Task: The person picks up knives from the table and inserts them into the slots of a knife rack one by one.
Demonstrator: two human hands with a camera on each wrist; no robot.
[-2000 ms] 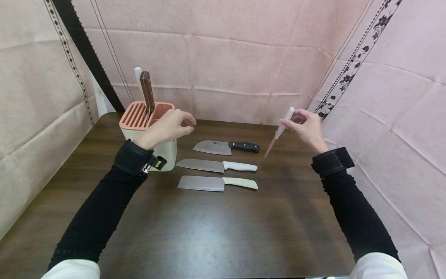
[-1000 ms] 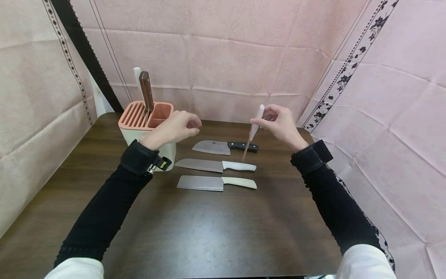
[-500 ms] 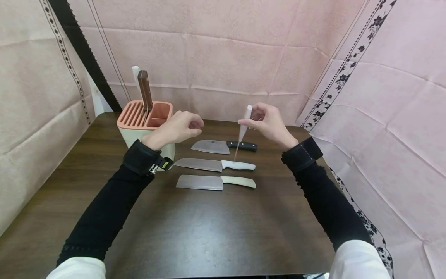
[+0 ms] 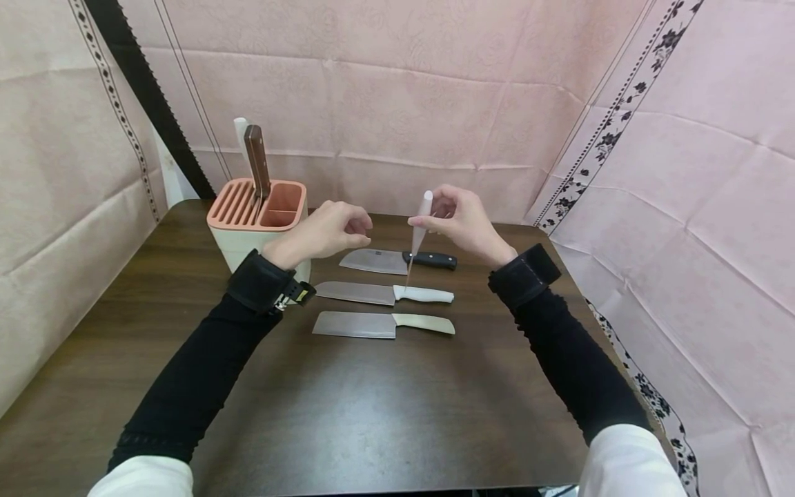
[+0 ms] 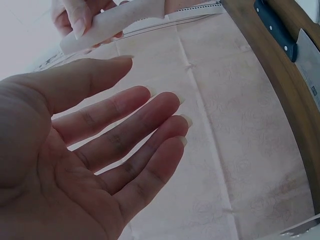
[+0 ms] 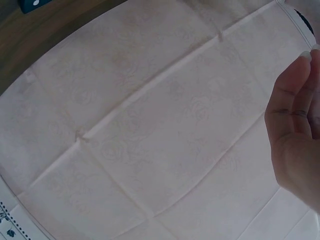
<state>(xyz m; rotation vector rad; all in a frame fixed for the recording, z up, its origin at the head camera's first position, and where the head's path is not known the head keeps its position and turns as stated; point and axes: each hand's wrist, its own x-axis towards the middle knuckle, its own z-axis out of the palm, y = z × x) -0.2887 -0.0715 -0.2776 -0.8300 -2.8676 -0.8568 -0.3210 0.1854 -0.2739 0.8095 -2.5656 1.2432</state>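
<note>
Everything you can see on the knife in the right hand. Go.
The held knife has a smooth white handle, plastic by its look, and a thin, pinkish, metallic-looking blade, seen roughly edge-on in the head view. It tilts slightly, handle up, blade down. The right hand pinches the handle. In the head view it crosses in front of the black-handled knife; its tip appears by the handle of the white-handled knife lying flat. Whether they touch can't be told.

A brown desk (image 4: pixel 348 414) carries a knife block (image 4: pixel 230 245) near its far left corner and, from the far edge inward, a black-handled knife (image 4: pixel 381 261), white-handled knife (image 4: pixel 381 293) and pale-green-handled cleaver (image 4: pixel 379 325).
</note>
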